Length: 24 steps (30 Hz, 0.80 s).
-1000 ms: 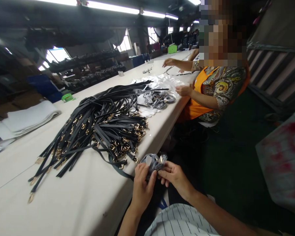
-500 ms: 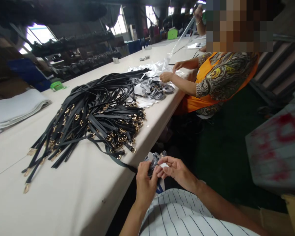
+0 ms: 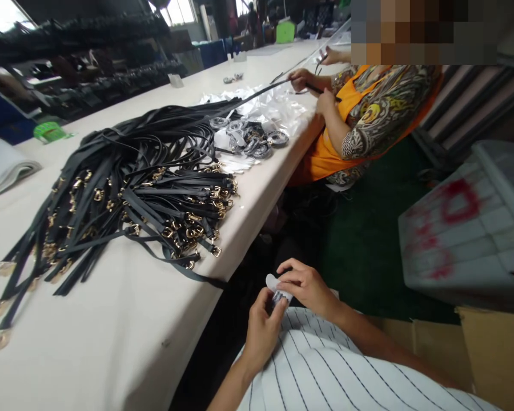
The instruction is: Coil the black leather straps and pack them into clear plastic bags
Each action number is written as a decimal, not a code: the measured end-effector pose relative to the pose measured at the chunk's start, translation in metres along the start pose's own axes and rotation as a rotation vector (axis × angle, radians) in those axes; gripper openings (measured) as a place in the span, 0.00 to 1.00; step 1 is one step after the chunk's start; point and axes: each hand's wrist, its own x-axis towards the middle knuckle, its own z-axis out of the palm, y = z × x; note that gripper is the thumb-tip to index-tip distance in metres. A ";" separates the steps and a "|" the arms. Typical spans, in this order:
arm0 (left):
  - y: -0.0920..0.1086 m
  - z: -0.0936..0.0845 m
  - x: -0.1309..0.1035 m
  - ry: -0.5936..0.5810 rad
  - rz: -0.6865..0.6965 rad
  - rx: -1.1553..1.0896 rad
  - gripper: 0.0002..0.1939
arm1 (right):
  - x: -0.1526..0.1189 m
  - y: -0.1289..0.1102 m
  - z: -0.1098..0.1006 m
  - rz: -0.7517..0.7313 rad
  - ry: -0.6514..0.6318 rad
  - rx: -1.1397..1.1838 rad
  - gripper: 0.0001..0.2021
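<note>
Low over my lap, my left hand (image 3: 263, 328) is closed on a small coiled strap (image 3: 278, 296) that looks grey and shiny, partly hidden by fingers. A white paper-like strip (image 3: 273, 281) with a rounded end lies against the coil and sticks up past it. My right hand (image 3: 306, 288) pinches that strip from the right, its index finger lifted slightly. On the table to the left lies a big heap of black straps (image 3: 154, 148) with gold buckles and clips. Beyond the heap sit several similar coils (image 3: 257, 142) in clear wrapping.
A person in an orange apron (image 3: 325, 148) sits farther along the table (image 3: 124, 337), pulling a black strap. Clear plastic bags (image 3: 278, 108) lie before them. To the right stands a grey bin (image 3: 462, 222) with red marks; cardboard (image 3: 492, 354) is below it.
My right hand has shifted its fingers onto the white strip, which now covers more of the coil. The view has turned right. The co-worker now holds a strap stretched from the heap.
</note>
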 end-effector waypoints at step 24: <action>-0.021 -0.024 -0.017 0.043 -0.294 -0.208 0.15 | -0.034 0.022 0.031 0.420 -0.214 0.360 0.16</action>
